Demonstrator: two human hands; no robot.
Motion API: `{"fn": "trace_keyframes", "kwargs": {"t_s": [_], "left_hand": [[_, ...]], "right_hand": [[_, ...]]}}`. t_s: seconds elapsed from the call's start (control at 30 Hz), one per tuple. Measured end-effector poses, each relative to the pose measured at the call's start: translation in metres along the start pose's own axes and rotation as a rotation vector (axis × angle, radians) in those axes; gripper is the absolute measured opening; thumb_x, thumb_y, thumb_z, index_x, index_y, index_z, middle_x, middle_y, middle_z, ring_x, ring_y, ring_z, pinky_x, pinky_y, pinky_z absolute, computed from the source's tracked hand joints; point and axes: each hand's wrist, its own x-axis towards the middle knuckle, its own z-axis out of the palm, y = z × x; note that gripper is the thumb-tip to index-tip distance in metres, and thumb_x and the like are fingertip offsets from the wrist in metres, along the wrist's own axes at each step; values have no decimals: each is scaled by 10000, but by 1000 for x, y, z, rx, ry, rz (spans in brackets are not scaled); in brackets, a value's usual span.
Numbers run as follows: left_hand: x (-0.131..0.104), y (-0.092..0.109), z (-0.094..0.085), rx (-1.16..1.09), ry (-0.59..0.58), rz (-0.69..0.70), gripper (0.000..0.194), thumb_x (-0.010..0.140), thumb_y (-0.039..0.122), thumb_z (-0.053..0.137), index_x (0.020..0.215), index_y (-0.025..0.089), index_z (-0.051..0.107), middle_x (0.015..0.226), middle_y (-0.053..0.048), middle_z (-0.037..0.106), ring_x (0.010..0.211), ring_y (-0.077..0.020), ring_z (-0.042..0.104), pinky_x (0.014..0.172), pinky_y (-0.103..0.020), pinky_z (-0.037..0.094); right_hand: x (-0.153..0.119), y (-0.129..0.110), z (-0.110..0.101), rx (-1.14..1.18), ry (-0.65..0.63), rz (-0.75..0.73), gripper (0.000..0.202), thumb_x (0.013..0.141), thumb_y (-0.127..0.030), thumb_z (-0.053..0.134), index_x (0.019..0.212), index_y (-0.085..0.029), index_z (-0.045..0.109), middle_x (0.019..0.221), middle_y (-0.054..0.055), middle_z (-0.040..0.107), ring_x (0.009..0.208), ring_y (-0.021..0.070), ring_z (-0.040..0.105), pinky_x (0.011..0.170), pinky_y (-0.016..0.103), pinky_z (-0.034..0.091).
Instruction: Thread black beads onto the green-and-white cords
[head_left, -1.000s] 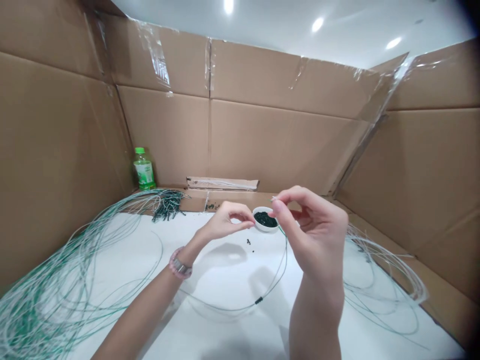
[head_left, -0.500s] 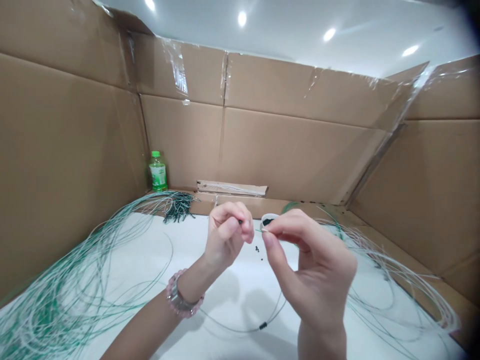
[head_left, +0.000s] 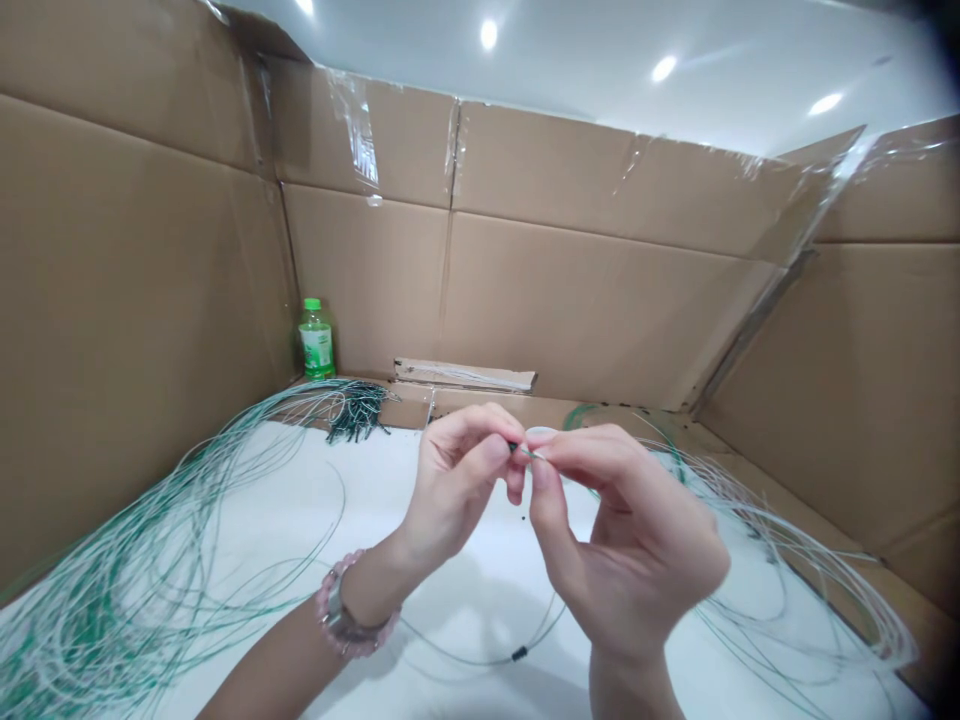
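Between the thumb and forefinger of my left hand (head_left: 466, 480) is a tiny black piece (head_left: 513, 447), like a small connector housing. My right hand (head_left: 626, 530) pinches a thin green and white wire (head_left: 534, 455) close to its end. The fingertips of both hands meet, and the wire end is at the black piece; whether it is inside, I cannot tell. Below them, a looped wire carrying a black connector (head_left: 520, 654) lies on the white surface. A white cup (head_left: 541, 433) is mostly hidden behind my right fingers.
Green and white wires (head_left: 112, 590) pile up along the left, their black-tipped ends (head_left: 358, 410) bunched at the back. More wires (head_left: 817, 560) curve along the right. A green bottle (head_left: 317, 345) stands in the back left corner. Cardboard walls (head_left: 600, 290) enclose the white surface (head_left: 300, 520).
My left hand has moved right, closing the gap between the hands. The wire end has reached the black piece. The cup is now more covered.
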Motion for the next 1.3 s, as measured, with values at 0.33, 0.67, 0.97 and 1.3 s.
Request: {"fn": "trace_keyframes", "kwargs": {"t_s": [0.33,0.67,0.97,1.3], "left_hand": [[10,24,-21,353,-108,45,72,800,173,681,815,223,731,747,15,665,573,-43,606,504,-108,530],[8,21,-19,273,-120,-42,10,790,203,708,793,209,715,708,27,677,551,-23,609,582,-106,522],[7,21,-18,313,-115,-52,39,793,249,708,802,212,716,693,14,675,535,-32,595,592,-129,536],[6,21,-15,411,-74,6,47,789,168,699,785,204,729,727,7,684,581,-40,629,567,-96,525]], "right_hand": [[3,1,-9,6,-63,71,271,709,32,633,838,-206,642,734,-4,671,638,138,606,537,285,520],[2,3,-5,-1,-71,74,263,704,27,645,833,-202,628,722,-21,655,629,116,595,535,264,526],[2,3,-5,-15,-78,64,270,704,30,647,824,-210,624,717,-29,649,625,107,580,530,257,532],[3,5,-8,-91,-99,32,265,684,47,645,787,-192,594,710,-40,623,624,74,555,547,220,512]]}}
